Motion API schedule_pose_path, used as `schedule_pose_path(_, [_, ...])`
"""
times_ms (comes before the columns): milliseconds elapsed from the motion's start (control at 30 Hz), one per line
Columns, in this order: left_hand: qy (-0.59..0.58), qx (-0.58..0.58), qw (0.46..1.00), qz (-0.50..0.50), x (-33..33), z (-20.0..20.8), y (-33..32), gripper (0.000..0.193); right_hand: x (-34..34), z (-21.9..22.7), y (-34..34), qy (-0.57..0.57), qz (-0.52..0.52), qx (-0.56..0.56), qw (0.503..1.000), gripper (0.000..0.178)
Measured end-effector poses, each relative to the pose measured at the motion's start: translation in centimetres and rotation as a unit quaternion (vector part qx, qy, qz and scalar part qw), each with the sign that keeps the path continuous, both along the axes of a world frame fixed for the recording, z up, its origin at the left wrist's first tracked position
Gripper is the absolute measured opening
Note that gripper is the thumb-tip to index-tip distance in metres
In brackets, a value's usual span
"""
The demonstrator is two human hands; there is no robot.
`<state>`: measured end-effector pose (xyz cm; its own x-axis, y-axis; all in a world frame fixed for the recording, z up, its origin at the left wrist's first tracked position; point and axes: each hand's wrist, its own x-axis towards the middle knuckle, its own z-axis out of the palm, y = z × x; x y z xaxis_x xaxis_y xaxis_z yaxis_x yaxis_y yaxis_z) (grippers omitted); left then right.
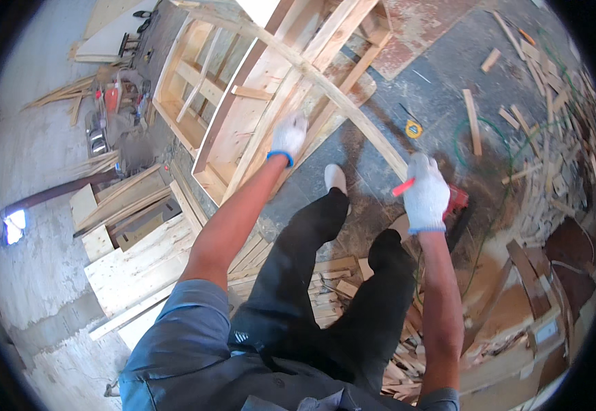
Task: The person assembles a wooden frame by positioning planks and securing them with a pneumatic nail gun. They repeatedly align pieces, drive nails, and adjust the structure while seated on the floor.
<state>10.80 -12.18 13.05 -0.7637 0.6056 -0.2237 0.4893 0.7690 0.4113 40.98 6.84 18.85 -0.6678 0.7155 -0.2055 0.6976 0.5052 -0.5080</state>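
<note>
— What's going on over there?

— The person stands over a long, thin, pale wooden strip [353, 109] bent in a curve above the slatted pale wooden frame [243, 103]. The white-gloved left hand [289, 137] lies on the strip where it crosses the frame; from here I cannot tell whether the fingers wrap it or only press. The white-gloved right hand [427, 195] is closed round a red pencil [403, 187], right at the strip's near end.

— So, marking?

— Marking or lining up, I'd say. Next it wants the strip held steady and the pencil tip on the wood.

— Any labels or boxes?

— None that I can make out. Only a small yellow tape measure [414, 129] on the grey floor [442, 82], and offcuts [551, 157] heaped at the right.
</note>
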Motion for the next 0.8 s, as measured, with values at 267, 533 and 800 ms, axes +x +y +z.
schedule_pose_path(267, [-0.099,0.227,0.943,0.223,-18.4,-8.5,5.0,0.049,-8.1,-9.8,-0.9,0.056,0.031,-0.083,0.994,0.011])
schedule_pose_path(533, [-0.389,0.537,0.714,0.225,-16.0,-5.9,7.6,0.035,-4.9,-13.3,5.6,0.143,0.069,-0.056,0.986,0.015])
schedule_pose_path(800, [0.221,0.45,0.865,0.002,-13.2,8.3,5.2,0.031,-17.8,-15.2,6.7,0.298,0.203,-0.061,0.931,0.021])
